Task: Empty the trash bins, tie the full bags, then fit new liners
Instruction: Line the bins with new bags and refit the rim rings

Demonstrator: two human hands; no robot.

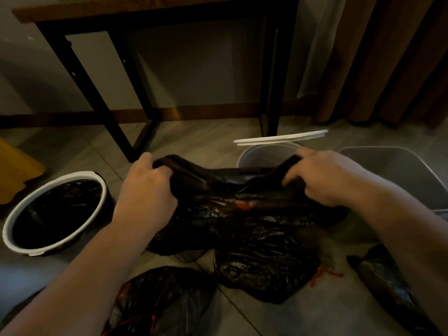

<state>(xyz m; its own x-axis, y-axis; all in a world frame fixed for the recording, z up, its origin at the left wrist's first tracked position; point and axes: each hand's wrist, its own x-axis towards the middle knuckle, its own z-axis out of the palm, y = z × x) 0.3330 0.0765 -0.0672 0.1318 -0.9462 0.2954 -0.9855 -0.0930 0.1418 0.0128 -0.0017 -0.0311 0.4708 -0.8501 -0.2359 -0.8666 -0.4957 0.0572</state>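
A black trash bag (230, 214) lies on the floor in front of me, its top stretched between both hands. My left hand (148, 187) grips the bag's left ear. My right hand (322, 178) grips the right ear. A round white-rimmed bin (14, 229) with a black liner inside stands at the left. Behind the bag stands a small white bin (264, 154), and a white ring (281, 138) lies across its far rim. A grey square bin (397, 170) stands at the right.
More filled black bags lie near me: one at bottom centre (167, 299), one beside it (264, 270), one at bottom right (383, 282). A black-legged wooden table (101, 98) stands ahead, curtains (378, 57) at the right, a yellow object (14, 170) at the left.
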